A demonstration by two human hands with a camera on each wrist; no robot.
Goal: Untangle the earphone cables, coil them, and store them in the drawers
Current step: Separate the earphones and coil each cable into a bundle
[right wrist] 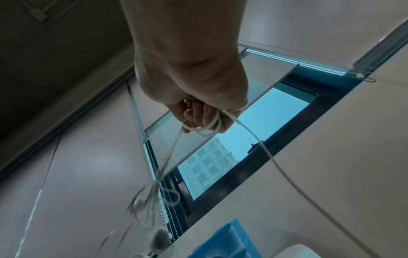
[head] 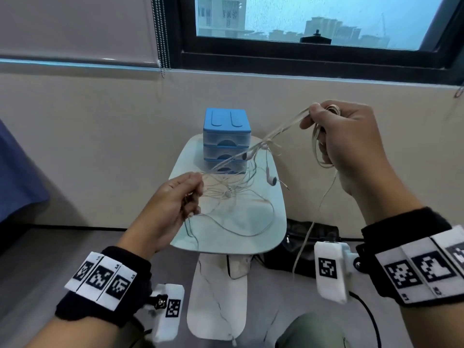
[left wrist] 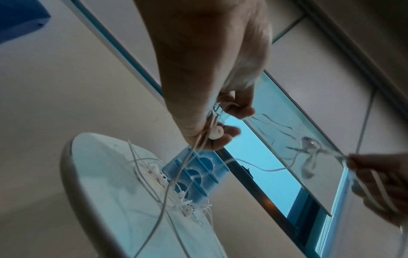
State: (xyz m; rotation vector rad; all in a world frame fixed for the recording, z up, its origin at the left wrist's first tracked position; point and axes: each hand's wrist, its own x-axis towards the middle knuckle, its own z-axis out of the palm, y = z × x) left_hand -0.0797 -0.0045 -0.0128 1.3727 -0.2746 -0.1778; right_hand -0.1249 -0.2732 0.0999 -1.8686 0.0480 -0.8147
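My right hand point(head: 346, 136) is raised, fingers curled around coiled loops of cable point(head: 319, 149), with one end hanging down. My left hand point(head: 175, 204) pinches a bunch of strands and an earbud point(left wrist: 216, 133). Between them a knot point(head: 266, 144) hangs above the surface point(head: 273, 237), in front of the closed drawers point(head: 227, 140).

One drawer unit point(head: 227, 139), one counter point(head: 276, 237), two hands

Three stacked drawers; three earbuds point(head: 271, 180) visible in the tangled cables point(head: 233, 189); cable count cannot be told.
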